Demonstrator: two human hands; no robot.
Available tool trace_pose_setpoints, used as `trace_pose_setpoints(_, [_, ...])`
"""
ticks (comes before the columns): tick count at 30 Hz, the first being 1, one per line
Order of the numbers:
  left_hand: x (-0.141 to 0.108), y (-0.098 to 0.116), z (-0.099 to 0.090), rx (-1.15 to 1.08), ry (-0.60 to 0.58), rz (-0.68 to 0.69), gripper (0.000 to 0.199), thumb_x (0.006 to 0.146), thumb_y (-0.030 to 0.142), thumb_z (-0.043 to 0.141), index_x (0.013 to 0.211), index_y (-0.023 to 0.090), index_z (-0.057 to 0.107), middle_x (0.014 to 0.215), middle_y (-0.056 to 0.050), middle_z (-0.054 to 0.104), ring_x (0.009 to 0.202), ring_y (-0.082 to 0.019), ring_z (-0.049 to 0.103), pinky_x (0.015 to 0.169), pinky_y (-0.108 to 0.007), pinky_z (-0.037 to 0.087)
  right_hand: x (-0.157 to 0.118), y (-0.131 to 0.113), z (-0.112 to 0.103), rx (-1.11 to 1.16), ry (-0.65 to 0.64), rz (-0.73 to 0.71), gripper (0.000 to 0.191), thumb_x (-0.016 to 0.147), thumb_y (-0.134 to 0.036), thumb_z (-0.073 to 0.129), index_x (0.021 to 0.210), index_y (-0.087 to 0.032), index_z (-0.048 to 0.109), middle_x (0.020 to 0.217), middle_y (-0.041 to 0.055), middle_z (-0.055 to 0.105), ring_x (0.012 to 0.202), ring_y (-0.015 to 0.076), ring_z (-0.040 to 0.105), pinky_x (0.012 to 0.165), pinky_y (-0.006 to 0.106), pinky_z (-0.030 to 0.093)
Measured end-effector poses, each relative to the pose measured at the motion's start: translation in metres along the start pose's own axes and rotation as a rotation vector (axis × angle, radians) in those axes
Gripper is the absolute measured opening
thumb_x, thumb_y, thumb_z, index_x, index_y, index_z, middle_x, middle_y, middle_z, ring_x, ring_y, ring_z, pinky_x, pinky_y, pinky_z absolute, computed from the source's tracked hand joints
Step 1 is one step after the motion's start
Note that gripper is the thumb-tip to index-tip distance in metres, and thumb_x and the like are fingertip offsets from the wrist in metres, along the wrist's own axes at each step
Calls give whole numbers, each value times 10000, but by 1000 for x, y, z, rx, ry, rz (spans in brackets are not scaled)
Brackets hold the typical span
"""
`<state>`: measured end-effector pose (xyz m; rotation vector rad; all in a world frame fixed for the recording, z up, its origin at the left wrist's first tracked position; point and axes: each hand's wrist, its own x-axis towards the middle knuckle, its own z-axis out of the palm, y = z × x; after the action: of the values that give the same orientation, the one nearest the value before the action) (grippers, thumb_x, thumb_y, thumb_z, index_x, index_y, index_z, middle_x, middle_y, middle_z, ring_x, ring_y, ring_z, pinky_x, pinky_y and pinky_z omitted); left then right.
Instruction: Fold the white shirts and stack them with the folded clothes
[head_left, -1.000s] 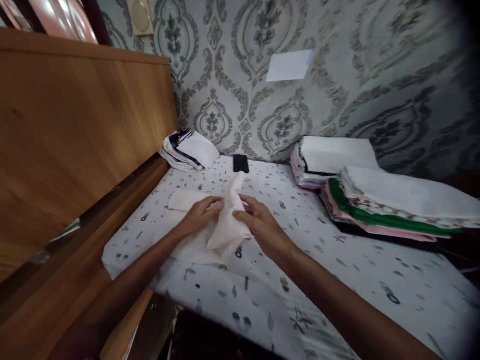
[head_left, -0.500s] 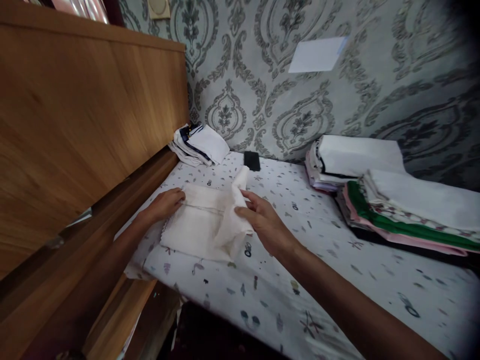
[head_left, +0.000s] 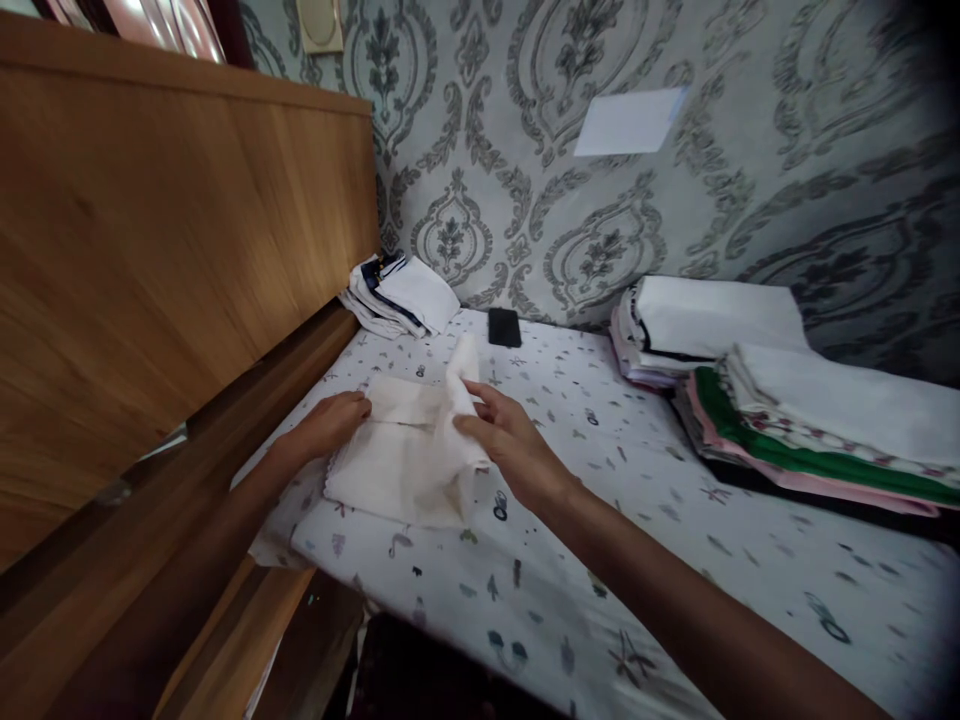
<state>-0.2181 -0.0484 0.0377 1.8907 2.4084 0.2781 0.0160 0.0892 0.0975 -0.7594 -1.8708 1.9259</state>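
Observation:
A folded cream-white cloth (head_left: 390,470) with a scalloped left edge lies on the patterned white sheet (head_left: 585,450). At its left edge, my left hand (head_left: 334,422) pinches the fabric between thumb and fingers. My right hand (head_left: 510,435) grips the lifted right part of the cloth, which stands up and leans leftward over the flat part. Thumb and fingertips of the right hand are closed on that raised fold.
Folded white clothes (head_left: 405,295) sit at the back left near the wooden panel (head_left: 187,220). A black phone-like object (head_left: 504,327) lies by the wall. Stacks of folded clothes (head_left: 720,310) and a green folded garment (head_left: 780,425) stand at the right.
My right hand has moved a little left, carrying the raised part of the cloth with it over the flat part. My left hand stays at the left edge.

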Motion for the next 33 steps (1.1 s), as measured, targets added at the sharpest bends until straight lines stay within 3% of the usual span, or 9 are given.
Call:
trace_pose_setpoints(8, [-1, -6, 4, -158, 87, 43, 310, 937, 240, 378, 1028, 200, 671, 1035, -85, 674, 1000, -216, 606, 895, -338, 467, 11, 0, 24, -2, -39, 29, 612, 759, -193, 543, 1370, -183, 500, 990, 93, 713, 647, 168, 618, 493, 261, 465])
trace_pose_setpoints(12, [-4, -2, 7, -201, 57, 76, 295, 932, 275, 397, 968, 198, 680, 1024, -85, 680, 1002, -226, 599, 909, -357, 467, 18, 2, 35, -4, -45, 38, 594, 738, -198, 564, 1331, -190, 534, 909, 67, 690, 600, 152, 579, 447, 236, 411])
trace_pose_setpoints(14, [-4, 1, 3, -315, 107, -21, 284, 925, 327, 433, 930, 187, 679, 970, -90, 691, 952, -233, 616, 877, -370, 481, 23, 5, 42, -13, -48, 44, 589, 735, -200, 560, 1323, -203, 532, 844, 35, 660, 565, 134, 548, 430, 218, 387])
trace_pose_setpoints(17, [0, 7, -4, -764, 138, -305, 397, 940, 487, 423, 973, 163, 651, 860, -87, 693, 780, -215, 652, 702, -342, 523, 35, 14, 56, -75, -59, 10, 567, 732, -207, 559, 1298, -192, 543, 790, 7, 615, 558, 125, 526, 447, 221, 393])
trace_pose_setpoints(20, [5, 13, -9, -1263, 38, -578, 532, 931, 627, 395, 1022, 148, 608, 768, -64, 685, 618, -174, 643, 576, -301, 522, 46, 23, 72, -201, -74, -49, 558, 731, -206, 570, 1287, -156, 541, 790, 6, 612, 616, 147, 550, 518, 255, 438])
trace_pose_setpoints(23, [10, 14, -7, -1456, -74, -683, 545, 898, 664, 453, 923, 142, 607, 674, -44, 668, 527, -147, 607, 526, -274, 505, 52, 30, 86, -375, -109, -99, 522, 734, -170, 563, 1255, -154, 550, 760, -9, 607, 654, 162, 556, 590, 282, 459])
trace_pose_setpoints(26, [12, 12, 0, -1495, -129, -633, 472, 816, 611, 612, 819, 139, 621, 662, -53, 683, 553, -162, 633, 508, -255, 488, 49, 36, 94, -550, -157, -165, 473, 758, -160, 562, 1232, -163, 558, 732, -19, 597, 673, 171, 554, 635, 294, 450])
trace_pose_setpoints(29, [14, 7, 7, -1503, -98, -544, 299, 620, 350, 804, 718, 143, 612, 614, -12, 657, 532, -138, 611, 503, -226, 463, 38, 42, 95, -622, -219, -256, 453, 810, -168, 542, 1263, -152, 536, 754, -12, 609, 702, 171, 566, 673, 295, 440])
trace_pose_setpoints(33, [10, 0, 13, -1573, 32, -550, 361, 501, 160, 782, 842, 140, 662, 683, 5, 683, 563, -124, 611, 535, -221, 475, 21, 51, 86, -598, -251, -485, 387, 890, -182, 502, 1276, -177, 539, 845, 9, 636, 717, 154, 567, 705, 289, 452])
